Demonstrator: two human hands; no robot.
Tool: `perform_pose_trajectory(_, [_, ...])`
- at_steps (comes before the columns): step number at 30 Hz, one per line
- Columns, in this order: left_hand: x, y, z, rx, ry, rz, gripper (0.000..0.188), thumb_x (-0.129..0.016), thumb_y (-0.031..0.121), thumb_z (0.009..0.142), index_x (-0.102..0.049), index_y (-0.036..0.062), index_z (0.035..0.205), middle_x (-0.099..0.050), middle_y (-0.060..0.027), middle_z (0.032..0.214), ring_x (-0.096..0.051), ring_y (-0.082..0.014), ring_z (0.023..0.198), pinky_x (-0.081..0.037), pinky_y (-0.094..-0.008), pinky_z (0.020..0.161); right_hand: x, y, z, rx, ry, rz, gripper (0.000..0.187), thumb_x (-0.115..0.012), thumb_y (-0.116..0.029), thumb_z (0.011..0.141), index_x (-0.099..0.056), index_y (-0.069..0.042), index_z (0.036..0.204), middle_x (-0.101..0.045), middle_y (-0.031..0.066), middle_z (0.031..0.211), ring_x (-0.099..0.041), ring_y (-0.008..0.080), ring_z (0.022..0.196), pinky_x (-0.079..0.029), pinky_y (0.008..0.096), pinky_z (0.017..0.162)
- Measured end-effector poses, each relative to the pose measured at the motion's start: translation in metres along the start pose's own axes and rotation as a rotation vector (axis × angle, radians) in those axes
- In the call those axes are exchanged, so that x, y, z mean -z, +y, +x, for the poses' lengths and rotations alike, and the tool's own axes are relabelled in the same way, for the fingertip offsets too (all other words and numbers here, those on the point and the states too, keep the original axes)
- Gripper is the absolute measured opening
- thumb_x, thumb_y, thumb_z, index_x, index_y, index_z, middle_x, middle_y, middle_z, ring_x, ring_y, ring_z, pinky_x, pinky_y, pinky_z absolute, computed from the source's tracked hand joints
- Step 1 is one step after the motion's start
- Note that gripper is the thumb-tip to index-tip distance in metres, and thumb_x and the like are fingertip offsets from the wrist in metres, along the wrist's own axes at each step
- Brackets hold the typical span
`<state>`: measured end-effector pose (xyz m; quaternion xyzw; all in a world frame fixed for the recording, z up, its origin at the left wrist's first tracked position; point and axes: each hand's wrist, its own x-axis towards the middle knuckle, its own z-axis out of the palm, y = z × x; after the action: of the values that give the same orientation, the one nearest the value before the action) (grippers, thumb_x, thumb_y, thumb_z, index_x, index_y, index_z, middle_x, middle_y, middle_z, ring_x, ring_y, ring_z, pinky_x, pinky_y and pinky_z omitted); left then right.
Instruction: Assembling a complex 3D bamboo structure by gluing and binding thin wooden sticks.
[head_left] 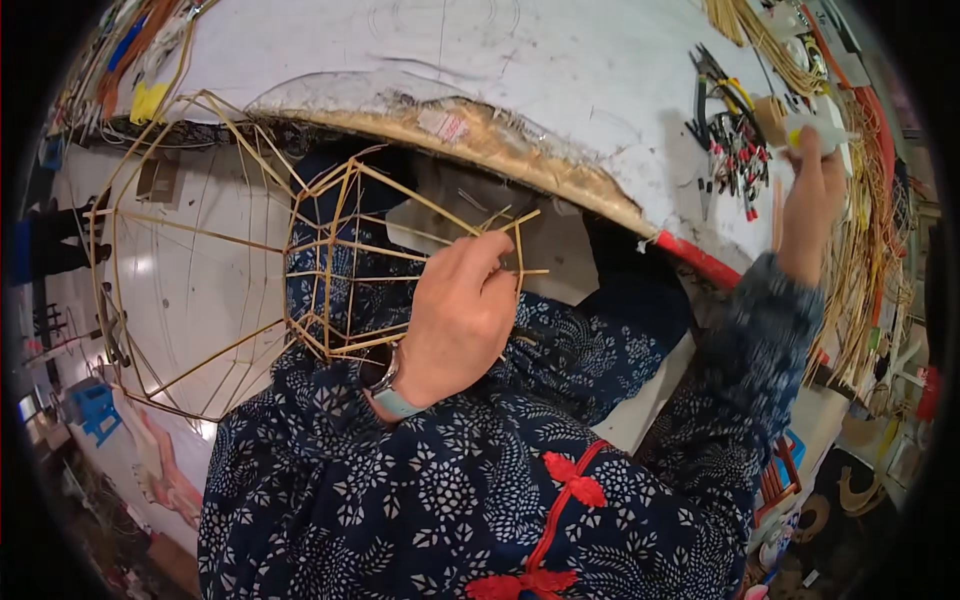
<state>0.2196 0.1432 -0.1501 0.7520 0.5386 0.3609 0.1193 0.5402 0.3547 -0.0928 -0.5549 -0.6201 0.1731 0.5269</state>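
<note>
A frame of thin bamboo strips (200, 235), shaped like a lantern skeleton, lies on its side across my lap. Its wide ring is to the left, and it narrows to the right. My left hand (462, 310), with a watch on the wrist, is closed around the narrow end; strip tips poke out past the fingers. Far to the right, my right hand (815, 200) is raised over the table with its fingers at a small whitish translucent bottle (826, 132) with a yellow spot. That hand is slightly blurred, but its fingers appear to grip the bottle.
The white worktable (560, 60) has a worn, chipped front edge. On its right lie pliers (708, 95), a heap of red and black clips (738, 165), and bundles of bamboo strips (850, 280). A blue stool (97, 410) stands on the floor at left.
</note>
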Motion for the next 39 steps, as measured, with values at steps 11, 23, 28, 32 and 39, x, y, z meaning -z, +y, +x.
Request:
perform_pose_trajectory(11, [-0.005, 0.001, -0.011, -0.077, -0.005, -0.041, 0.01, -0.063, 0.0, 0.065, -0.057, -0.0048, 0.071, -0.057, -0.0185, 0.107, -0.059, -0.0337, 0.094, -0.049, -0.0405, 0.078, -0.032, -0.093, -0.24, -0.221, -0.69, -0.039, 0.024, -0.067, -0.008, 0.086, -0.064, 0.001, 0.107, -0.069, 0.008, 0.081, -0.063, 0.0137, 0.067, -0.05, 0.0271, 0.063])
perform_pose_trajectory(23, [-0.003, 0.002, -0.014, -0.073, -0.025, -0.053, 0.008, -0.062, 0.0, 0.065, -0.058, -0.0048, 0.069, -0.057, -0.0187, 0.107, -0.058, -0.0337, 0.094, -0.049, -0.0404, 0.078, -0.031, -0.103, -0.231, 0.002, -0.725, -0.127, 0.026, -0.07, -0.009, 0.077, -0.068, 0.001, 0.101, -0.067, 0.0147, 0.078, -0.067, 0.0251, 0.065, -0.052, 0.0319, 0.062])
perform_pose_trajectory(28, [-0.004, 0.002, -0.015, -0.071, -0.016, -0.048, 0.007, -0.062, 0.0, 0.065, -0.057, -0.0048, 0.068, -0.057, -0.0187, 0.106, -0.058, -0.0335, 0.094, -0.049, -0.0402, 0.078, -0.032, -0.105, -0.227, 0.02, -0.739, -0.129, 0.028, -0.07, -0.009, 0.076, -0.069, 0.0, 0.102, -0.067, 0.015, 0.078, -0.067, 0.027, 0.066, -0.052, 0.0323, 0.062])
perform_pose_trajectory(32, [-0.004, 0.002, -0.014, -0.074, -0.023, -0.05, 0.008, -0.062, 0.0, 0.065, -0.057, -0.0048, 0.068, -0.057, -0.0187, 0.106, -0.058, -0.0335, 0.095, -0.048, -0.0401, 0.078, -0.034, -0.105, -0.226, 0.06, -0.734, -0.134, 0.029, -0.071, -0.009, 0.075, -0.069, 0.0, 0.102, -0.067, 0.0155, 0.078, -0.066, 0.0289, 0.066, -0.052, 0.0326, 0.063])
perform_pose_trajectory(39, [-0.004, 0.001, -0.015, -0.072, -0.041, -0.049, 0.008, -0.062, 0.001, 0.065, -0.057, -0.0051, 0.069, -0.057, -0.019, 0.107, -0.058, -0.0339, 0.095, -0.048, -0.0405, 0.079, -0.036, -0.106, -0.225, 0.074, -0.725, -0.159, 0.026, -0.071, -0.009, 0.076, -0.069, 0.0, 0.101, -0.067, 0.0146, 0.077, -0.068, 0.0253, 0.067, -0.052, 0.0323, 0.064])
